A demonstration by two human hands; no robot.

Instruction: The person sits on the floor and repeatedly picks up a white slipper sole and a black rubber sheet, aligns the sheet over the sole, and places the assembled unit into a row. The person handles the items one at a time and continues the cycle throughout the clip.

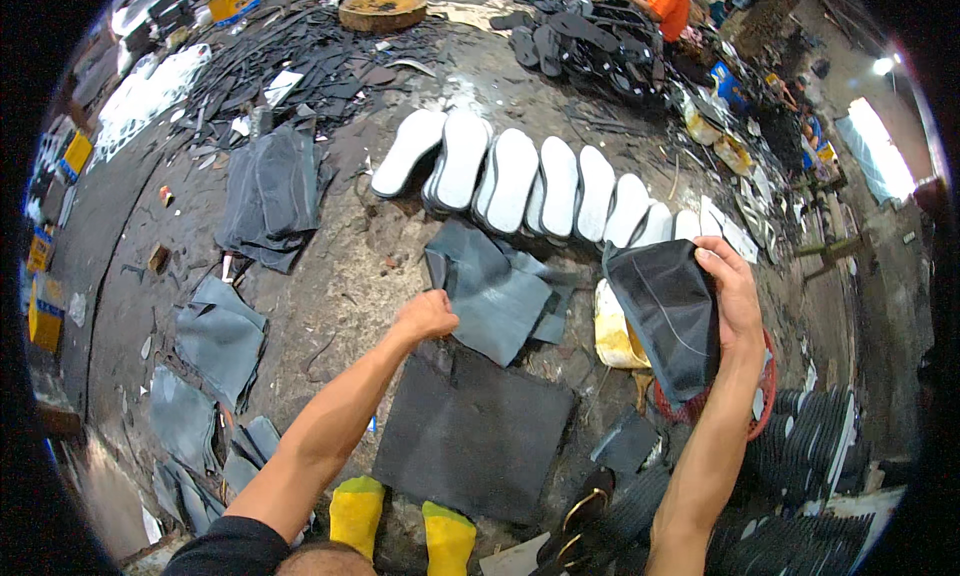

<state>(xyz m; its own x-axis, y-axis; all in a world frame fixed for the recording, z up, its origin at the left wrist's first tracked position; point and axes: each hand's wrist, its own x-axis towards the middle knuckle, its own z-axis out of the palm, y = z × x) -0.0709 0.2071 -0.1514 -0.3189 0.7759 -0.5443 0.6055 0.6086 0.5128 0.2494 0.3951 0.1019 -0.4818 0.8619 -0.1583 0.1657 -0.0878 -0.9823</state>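
My right hand [735, 291] is raised, with its thumb and fingers closed on a dark flat sheet piece [665, 316]. The piece hangs tilted, its dark face marked with a pale curved line and edged in grey. My left hand [428, 314] is closed at the left edge of a blue-grey sheet [500, 291], the top one of a small loose stack. That sheet's edge folds up beside my fingers, which hide the exact grip. Just below the stack a square black mat [475, 436] lies on the floor, in front of my yellow-socked feet [355, 516].
White-topped sole pieces [512, 181] stand in a curved row beyond my hands. More grey sheets [220, 341] and a dark sheet pile [268, 196] lie left. A red basket [768, 386] and stacked black soles [805, 441] are right; a person in orange [670, 6] is far off.
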